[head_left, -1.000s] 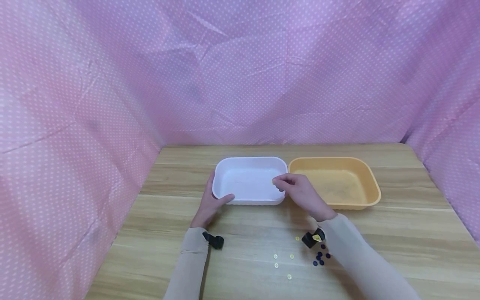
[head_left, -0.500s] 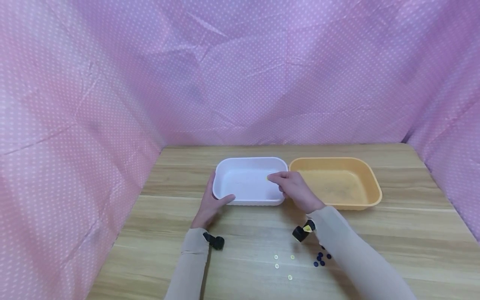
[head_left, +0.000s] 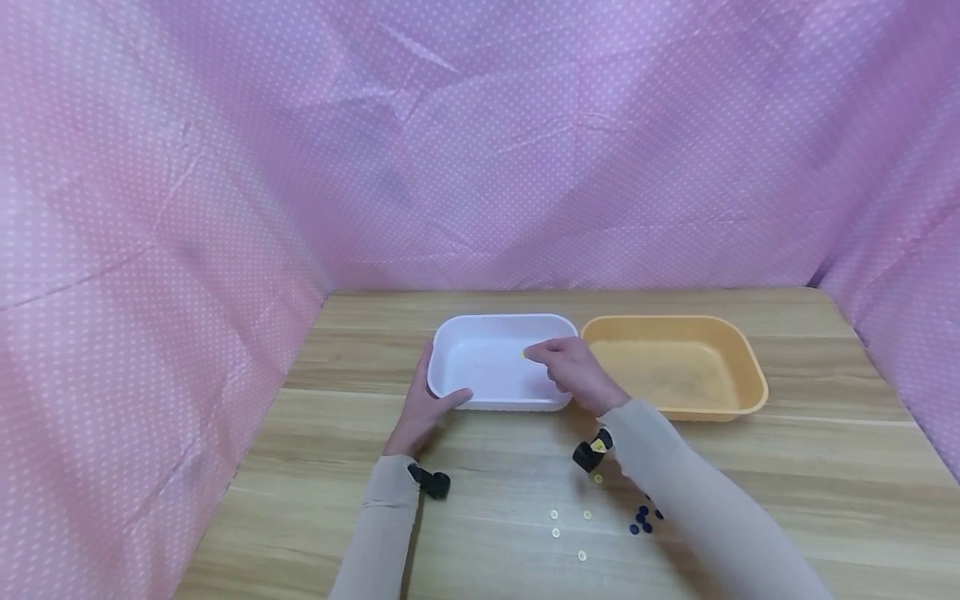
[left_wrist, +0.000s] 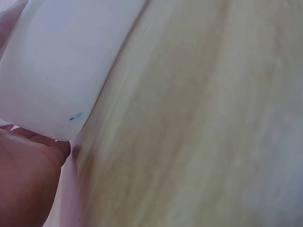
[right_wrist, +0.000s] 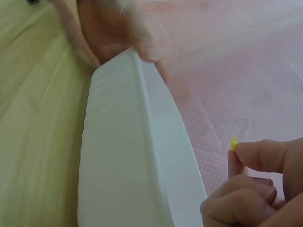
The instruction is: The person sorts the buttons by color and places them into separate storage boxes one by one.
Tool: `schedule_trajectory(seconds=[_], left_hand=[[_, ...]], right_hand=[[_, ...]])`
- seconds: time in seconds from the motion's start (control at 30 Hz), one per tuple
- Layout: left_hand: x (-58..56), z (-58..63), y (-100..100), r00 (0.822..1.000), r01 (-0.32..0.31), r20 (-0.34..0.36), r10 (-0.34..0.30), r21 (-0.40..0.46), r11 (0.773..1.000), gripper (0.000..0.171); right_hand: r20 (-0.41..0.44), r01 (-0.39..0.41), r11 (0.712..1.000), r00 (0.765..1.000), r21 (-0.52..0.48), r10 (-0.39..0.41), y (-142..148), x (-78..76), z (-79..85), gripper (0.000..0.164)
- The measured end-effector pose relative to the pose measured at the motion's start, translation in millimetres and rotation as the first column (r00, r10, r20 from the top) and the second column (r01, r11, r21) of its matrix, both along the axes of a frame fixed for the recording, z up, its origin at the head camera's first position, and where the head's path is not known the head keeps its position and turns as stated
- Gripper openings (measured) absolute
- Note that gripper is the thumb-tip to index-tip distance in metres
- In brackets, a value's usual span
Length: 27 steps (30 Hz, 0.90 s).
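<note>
My left hand point(head_left: 417, 414) grips the left end of the white plastic basin point(head_left: 517, 405), thumb over the rim near the front left corner and fingers along the outer wall. Over the right half of that basin, my right hand point(head_left: 576, 368) pinches a small yellow button point(right_wrist: 234, 144) between thumb and forefinger. In the right wrist view the button stands out at the fingertips, above the level of the rim, while the other fingers curl in. The left wrist view has the basin's outer wall point(left_wrist: 61, 71) with left fingers around its end.
A yellow-orange basin point(head_left: 675, 375) stands to the right, beside the white one. Several yellow buttons point(head_left: 556, 532) lie scattered on the wooden table at the front. A cluster of dark blue buttons point(head_left: 647, 527) lies near the right forearm. Pink dotted cloth point(head_left: 480, 167) surrounds the table.
My right hand has moved left and slightly away from me, farther over the white basin, still pinching the yellow button. My left hand keeps its place on the basin.
</note>
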<state>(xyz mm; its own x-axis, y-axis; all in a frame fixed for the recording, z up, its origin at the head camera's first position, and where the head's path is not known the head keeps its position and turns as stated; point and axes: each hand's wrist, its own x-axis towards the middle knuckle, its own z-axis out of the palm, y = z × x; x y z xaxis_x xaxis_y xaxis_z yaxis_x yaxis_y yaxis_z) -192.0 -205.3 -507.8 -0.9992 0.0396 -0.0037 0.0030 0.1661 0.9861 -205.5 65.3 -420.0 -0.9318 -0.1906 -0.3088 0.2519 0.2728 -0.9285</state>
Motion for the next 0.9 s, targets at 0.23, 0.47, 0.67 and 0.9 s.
schedule_trajectory(seconds=[0.23,0.47,0.67,0.9], left_hand=[[-0.7,-1.0,1,1.000,0.007,0.021,-0.007,-0.002,1.000,0.115],[-1.1,-2.7,1,1.000,0.011,0.022,-0.011,-0.025,1.000,0.114],[-0.5,-3.6,2,1.000,0.014,0.010,-0.014,0.011,1.000,0.114],[-1.6,-1.4,0,1.000,0.025,-0.004,-0.025,0.003,1.000,0.113]], right_hand=[[-0.083,-0.015,0.984,0.996,0.177,0.030,-22,-14.9,-4.7,0.028],[-0.121,-0.084,0.931,0.984,0.356,0.135,-36,-21.1,-16.4,0.021],[-0.094,-0.130,0.875,0.976,0.467,0.196,-36,-22.8,-26.7,0.022],[-0.112,-0.144,0.843,0.966,0.518,0.233,-36,-28.7,-31.8,0.039]])
